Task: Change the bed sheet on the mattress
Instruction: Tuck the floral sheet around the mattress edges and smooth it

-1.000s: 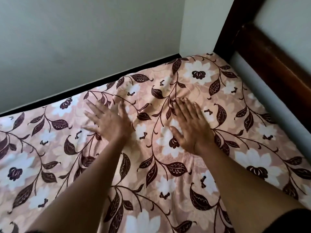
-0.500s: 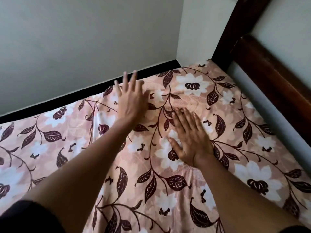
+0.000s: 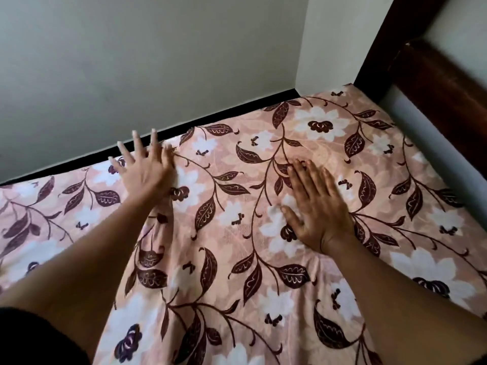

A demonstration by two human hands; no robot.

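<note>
You have flat, open bed sheet (image 3: 237, 259) across the near side and the middle. On the far side the wall (image 3: 131, 61) stands close behind the sheet's edge, leaving only a thin dark gap (image 3: 237, 111). On the right, the wooden headboard (image 3: 442, 83) blocks passage.

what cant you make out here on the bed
Head view only:
Mattress: fully covered by the pink floral bed sheet.
Sheet's near and left edges: cut off by the frame.
Left hand: fingertips motion-blurred at the wall-side edge.
Dark wooden headboard: cropped at the right edge.

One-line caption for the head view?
Left hand and right hand rest open on the floral bed sheet beside the wall.
</note>
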